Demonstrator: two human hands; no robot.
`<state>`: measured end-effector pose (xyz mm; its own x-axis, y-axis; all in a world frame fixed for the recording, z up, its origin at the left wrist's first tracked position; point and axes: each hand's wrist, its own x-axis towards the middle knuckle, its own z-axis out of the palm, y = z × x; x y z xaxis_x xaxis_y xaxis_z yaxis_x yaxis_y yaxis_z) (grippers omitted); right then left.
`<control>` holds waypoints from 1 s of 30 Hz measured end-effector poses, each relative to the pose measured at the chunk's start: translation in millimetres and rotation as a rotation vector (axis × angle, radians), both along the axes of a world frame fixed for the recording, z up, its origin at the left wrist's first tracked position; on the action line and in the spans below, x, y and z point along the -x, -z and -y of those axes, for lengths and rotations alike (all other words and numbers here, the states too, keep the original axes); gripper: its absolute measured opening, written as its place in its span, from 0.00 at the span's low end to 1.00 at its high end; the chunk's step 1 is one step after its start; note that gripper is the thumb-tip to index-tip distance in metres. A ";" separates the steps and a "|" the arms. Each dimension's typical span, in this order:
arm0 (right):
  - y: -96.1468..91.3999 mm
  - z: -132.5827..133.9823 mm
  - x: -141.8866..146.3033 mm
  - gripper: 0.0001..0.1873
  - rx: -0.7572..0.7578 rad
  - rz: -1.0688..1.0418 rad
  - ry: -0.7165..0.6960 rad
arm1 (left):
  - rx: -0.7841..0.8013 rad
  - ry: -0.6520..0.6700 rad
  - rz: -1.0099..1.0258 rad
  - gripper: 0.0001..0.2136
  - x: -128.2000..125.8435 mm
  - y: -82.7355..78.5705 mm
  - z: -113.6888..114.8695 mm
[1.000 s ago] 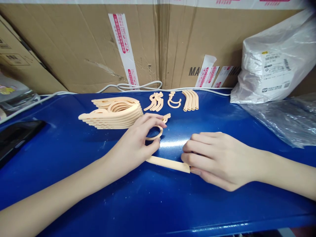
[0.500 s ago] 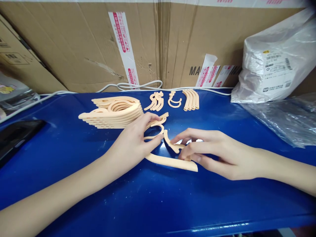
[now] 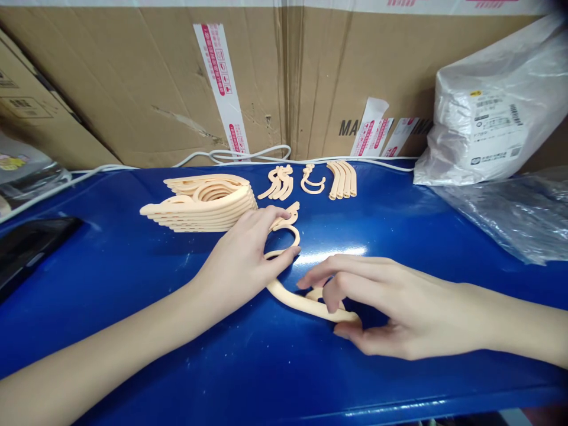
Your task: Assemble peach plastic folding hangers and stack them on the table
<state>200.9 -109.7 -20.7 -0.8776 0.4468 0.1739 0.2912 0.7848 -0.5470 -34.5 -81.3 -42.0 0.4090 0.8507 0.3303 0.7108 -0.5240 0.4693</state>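
Note:
On the blue table (image 3: 133,278) lies a peach plastic cut-out piece (image 3: 288,299) with a loop and a long curved bar. My left hand (image 3: 242,263) pinches its loop end between thumb and fingers. My right hand (image 3: 390,307) curls over the bar's other end, fingers and thumb closed on it. Just behind my left hand is a stack of the same peach pieces (image 3: 202,202).
Small peach parts lie in three groups at the back: curly bits (image 3: 279,182), a hook (image 3: 310,180), curved strips (image 3: 342,178). White cables (image 3: 248,156) run along cardboard boxes (image 3: 155,83). Plastic bags (image 3: 492,106) sit right, a black object (image 3: 26,245) left.
My right hand lifted off the flat bar, handled a small curved part, then came down nearer me and closed over the bar's end. The left hand kept its pinch on the loop.

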 end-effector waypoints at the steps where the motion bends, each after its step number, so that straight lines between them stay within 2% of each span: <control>1: -0.6 0.5 0.2 0.14 0.010 -0.001 -0.013 | -0.009 0.007 0.001 0.17 -0.6 0.6 0.1; 5: -0.4 -0.6 0.3 0.15 -0.004 -0.004 -0.034 | -0.020 0.027 0.007 0.17 -1.6 2.2 1.4; 7: 2.5 -4.0 -0.4 0.13 -0.064 0.000 -0.015 | -0.008 0.031 0.013 0.16 -1.9 2.1 1.7; 13: 14.0 -14.1 -2.4 0.10 -0.477 0.010 0.044 | 0.102 0.019 0.075 0.17 -5.8 -2.4 5.7; 16: 14.3 -15.3 -1.6 0.12 -0.579 0.013 0.050 | 0.147 0.038 0.089 0.17 -7.3 -4.2 8.8; 22: 12.7 -18.4 -2.0 0.13 -0.515 0.040 0.068 | 0.230 0.026 0.158 0.18 -5.7 -2.5 8.4; 27: 13.3 -21.2 -3.5 0.13 -0.430 0.048 0.086 | 0.305 0.033 0.206 0.15 -6.1 -2.9 9.1; 30: 13.3 -22.4 -3.9 0.13 -0.431 0.047 0.097 | 0.309 0.031 0.207 0.14 -6.1 -5.1 10.3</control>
